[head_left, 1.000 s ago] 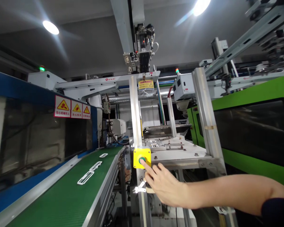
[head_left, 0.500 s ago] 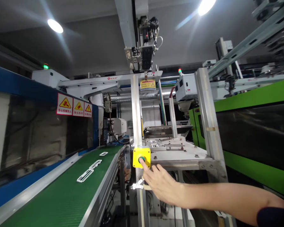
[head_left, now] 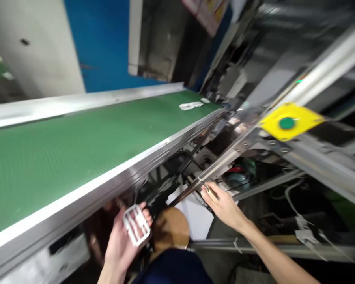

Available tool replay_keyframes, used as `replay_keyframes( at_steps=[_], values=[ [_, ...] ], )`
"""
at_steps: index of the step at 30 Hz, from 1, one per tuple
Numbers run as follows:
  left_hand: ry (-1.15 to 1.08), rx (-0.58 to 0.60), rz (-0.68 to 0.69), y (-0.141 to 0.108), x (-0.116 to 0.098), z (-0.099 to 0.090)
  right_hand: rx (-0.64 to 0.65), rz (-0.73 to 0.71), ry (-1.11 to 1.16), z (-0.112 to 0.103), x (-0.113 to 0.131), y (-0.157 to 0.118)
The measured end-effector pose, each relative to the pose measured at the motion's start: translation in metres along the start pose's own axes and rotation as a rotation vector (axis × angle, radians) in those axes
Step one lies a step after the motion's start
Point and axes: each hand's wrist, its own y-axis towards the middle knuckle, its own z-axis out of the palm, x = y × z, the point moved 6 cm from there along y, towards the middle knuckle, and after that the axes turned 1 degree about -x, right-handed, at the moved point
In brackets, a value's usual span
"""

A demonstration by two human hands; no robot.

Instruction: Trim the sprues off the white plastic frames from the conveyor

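Observation:
My left hand [head_left: 122, 238], at the lower middle just below the conveyor edge, holds a white slotted plastic frame [head_left: 137, 225] against its palm and fingers. To the right, my right hand [head_left: 221, 205] is wrapped round a small pair of pliers [head_left: 208, 190], whose metal tip points up and left. Beyond both hands, more white plastic parts [head_left: 191, 105] lie at the far end of the green conveyor belt [head_left: 91, 146]. The picture is blurred by motion.
A yellow box with a green button [head_left: 286, 123] is fixed to the metal frame at the right. Below stand a round brown stool seat [head_left: 170, 228] and white sheets [head_left: 195, 215]. Cables [head_left: 306, 230] hang at the lower right. A blue machine [head_left: 106, 43] stands behind the belt.
The view has swung down and left. My right hand has left the green button and grips the pliers further down. My left hand has come into view with a white frame.

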Motion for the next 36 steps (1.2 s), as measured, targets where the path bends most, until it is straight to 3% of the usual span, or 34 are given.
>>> replay_keyframes(
  at_steps=[2,4,6,8,12,18,27,30,33,35,36],
  values=[
    [0.017,-0.065,0.089,-0.018,0.002,-0.011,0.130,0.064,0.232,0.056,-0.002,-0.009],
    [0.034,-0.100,0.143,-0.023,0.001,-0.011,0.227,0.130,0.455,0.102,0.006,-0.019],
    [0.028,-0.121,0.181,-0.024,0.001,-0.008,0.305,0.175,0.643,0.134,0.020,-0.026],
    [0.012,-0.127,0.207,-0.024,0.002,-0.008,0.358,0.181,0.769,0.151,0.037,-0.027],
    [-0.046,-0.136,0.212,-0.029,0.008,-0.012,0.413,0.140,0.846,0.163,0.057,-0.025],
    [-0.097,-0.157,0.265,-0.036,0.008,-0.018,0.481,0.144,0.855,0.177,0.060,-0.030],
    [-0.006,-0.226,0.312,-0.044,-0.002,-0.031,0.499,0.059,0.805,0.174,0.073,-0.024],
    [0.294,-0.322,0.590,-0.060,-0.020,-0.033,0.482,0.048,0.747,0.172,0.073,-0.020],
    [1.065,-0.315,0.895,-0.085,-0.032,-0.009,0.477,0.053,0.723,0.168,0.075,-0.015],
    [1.572,-0.198,0.911,-0.089,-0.021,0.006,0.511,0.090,0.751,0.168,0.079,-0.012],
    [1.712,-0.134,0.885,-0.089,-0.014,0.009,0.539,0.112,0.780,0.168,0.082,-0.011]
  ],
)
